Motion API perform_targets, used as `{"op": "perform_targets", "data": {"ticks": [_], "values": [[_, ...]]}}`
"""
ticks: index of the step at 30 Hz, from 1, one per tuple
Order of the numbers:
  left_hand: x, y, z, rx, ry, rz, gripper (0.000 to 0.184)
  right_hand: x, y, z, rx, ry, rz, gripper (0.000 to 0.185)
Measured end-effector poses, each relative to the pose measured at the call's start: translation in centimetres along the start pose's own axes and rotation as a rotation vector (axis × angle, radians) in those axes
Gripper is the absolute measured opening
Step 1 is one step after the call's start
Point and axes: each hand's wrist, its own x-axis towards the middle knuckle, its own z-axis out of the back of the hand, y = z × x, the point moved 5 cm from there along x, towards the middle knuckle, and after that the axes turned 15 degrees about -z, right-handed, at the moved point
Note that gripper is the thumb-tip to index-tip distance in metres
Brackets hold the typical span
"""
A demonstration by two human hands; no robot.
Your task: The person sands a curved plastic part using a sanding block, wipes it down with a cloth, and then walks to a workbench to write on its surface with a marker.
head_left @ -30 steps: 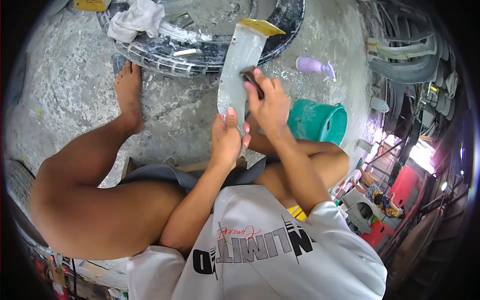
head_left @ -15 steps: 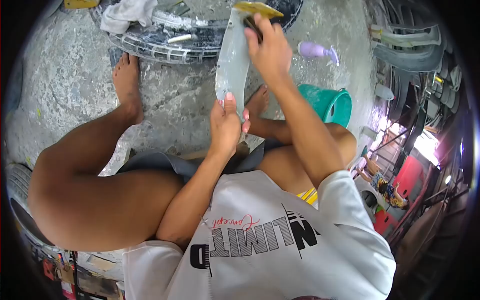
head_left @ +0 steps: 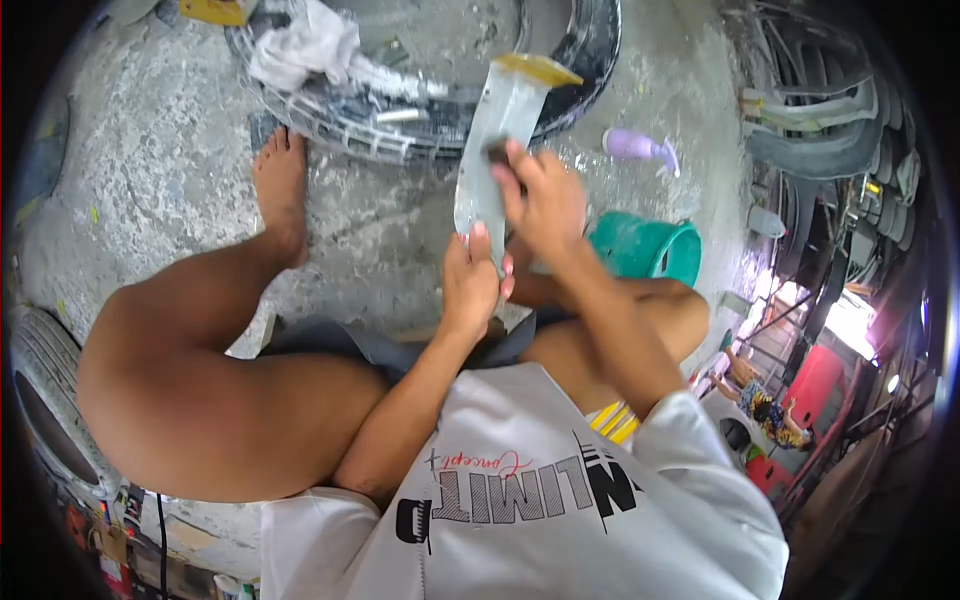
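Note:
A long grey panel (head_left: 487,150) with a yellow end (head_left: 540,69) slants away from me, its far end over a tire (head_left: 350,125). My left hand (head_left: 474,280) is wrapped round the panel's near end, thumb on top. My right hand (head_left: 545,195) is closed on a small dark block (head_left: 499,152), which lies against the panel's face near the middle. The fingers hide most of the block. A white cloth (head_left: 305,45) and a short white stick (head_left: 401,116) rest on the tire.
A purple spray bottle (head_left: 636,146) lies on the floor beyond a green bucket (head_left: 650,246) at my right. Curved panels (head_left: 815,130) are stacked at the far right. Another person (head_left: 770,408) is in the background. A second tire (head_left: 55,400) stands at left.
Over the last half second, my right hand has come back with the dark block from the yellow end to the panel's middle. The left hand keeps its hold. The view has shifted slightly.

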Motion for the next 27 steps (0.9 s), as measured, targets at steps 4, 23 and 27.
{"op": "perform_targets", "data": {"ticks": [4, 23, 27], "values": [[-0.4, 0.8, 0.5, 0.006, 0.029, -0.022, 0.034, 7.8, -0.6, -1.2, -0.002, -0.171, -0.076, 0.031], [-0.1, 0.0, 0.1, -0.003, 0.017, -0.067, 0.033, 6.7, -1.8, -0.8, 0.0, -0.157, -0.144, 0.036], [-0.4, -0.7, -0.1, 0.048, -0.007, 0.026, 0.033, -0.2, -1.3, -0.1, 0.025, -0.058, -0.113, 0.034]]}}
